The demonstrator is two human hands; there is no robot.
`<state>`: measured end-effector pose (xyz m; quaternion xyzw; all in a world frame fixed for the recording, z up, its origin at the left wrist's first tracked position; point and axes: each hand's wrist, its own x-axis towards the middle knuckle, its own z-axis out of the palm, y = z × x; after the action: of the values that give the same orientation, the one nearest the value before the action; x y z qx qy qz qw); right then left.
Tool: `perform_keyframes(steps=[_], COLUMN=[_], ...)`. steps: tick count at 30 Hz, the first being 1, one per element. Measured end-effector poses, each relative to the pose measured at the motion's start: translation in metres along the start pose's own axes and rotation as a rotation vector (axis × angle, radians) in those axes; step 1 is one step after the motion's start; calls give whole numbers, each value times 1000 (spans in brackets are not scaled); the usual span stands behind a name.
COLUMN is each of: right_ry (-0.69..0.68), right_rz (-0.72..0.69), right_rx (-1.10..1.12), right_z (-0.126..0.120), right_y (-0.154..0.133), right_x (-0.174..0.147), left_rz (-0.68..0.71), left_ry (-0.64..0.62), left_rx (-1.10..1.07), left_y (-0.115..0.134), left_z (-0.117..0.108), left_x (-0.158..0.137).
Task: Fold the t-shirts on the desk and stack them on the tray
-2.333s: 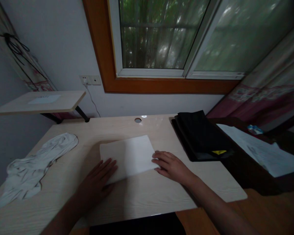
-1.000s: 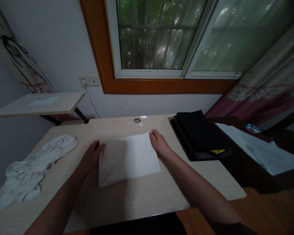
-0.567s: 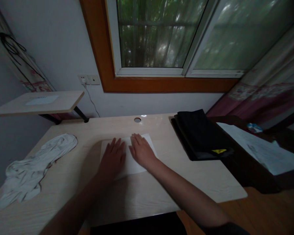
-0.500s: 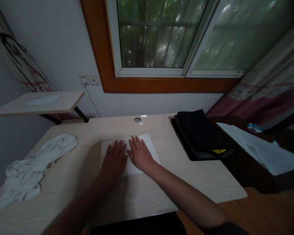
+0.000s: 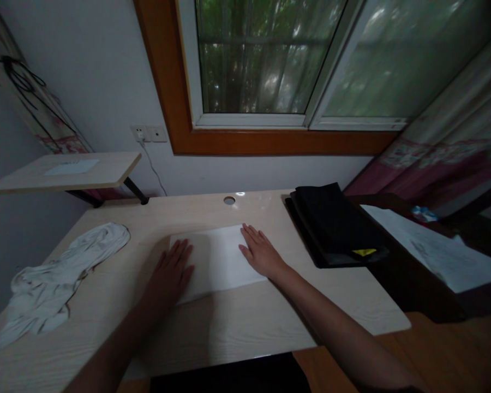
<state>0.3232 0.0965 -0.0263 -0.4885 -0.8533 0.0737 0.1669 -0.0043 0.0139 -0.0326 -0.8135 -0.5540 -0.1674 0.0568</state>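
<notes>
A flat white sheet [image 5: 219,259], which looks like paper or thin cloth, lies on the pale wooden desk [image 5: 245,322]. My left hand [image 5: 172,273] rests flat over its left edge, fingers stretched out. On the sheet's right edge lies my right hand [image 5: 262,252], palm down with the fingers extended. Neither hand grips anything. The middle of the sheet shows between them, partly in shadow, while its left and right edges are partly covered by the hands.
A crumpled white cloth [image 5: 71,275] lies at the desk's left, below a small raised shelf [image 5: 106,176]. Folded black fabric [image 5: 335,224] sits at the right. Beyond the desk, papers [image 5: 429,248] lie on a dark surface. A window [image 5: 270,60] is behind.
My hands have slid apart across the white sheet, the left one leftward and the right one rightward, from its middle to its two edges.
</notes>
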Motion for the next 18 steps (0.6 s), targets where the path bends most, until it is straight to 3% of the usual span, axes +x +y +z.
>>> perform_keyframes(steps=[4, 7, 10, 14, 18], right_ry=[29, 100, 109, 7, -11], right_rz=[-6, -53, -221, -473, -498], right_rx=[8, 35, 65, 72, 7], right_z=[-5, -15, -29, -37, -34], right_y=[9, 2, -13, -25, -20], right_x=[-9, -18, -30, -45, -53], left_rz=[70, 205, 302, 343, 391], left_ry=[-22, -14, -25, 15, 50], left_rx=[-26, -18, -18, -9, 32], left_y=[-13, -13, -7, -3, -6], left_z=[-8, -16, -24, -32, -36], left_x=[-14, -25, -33, -38, -41])
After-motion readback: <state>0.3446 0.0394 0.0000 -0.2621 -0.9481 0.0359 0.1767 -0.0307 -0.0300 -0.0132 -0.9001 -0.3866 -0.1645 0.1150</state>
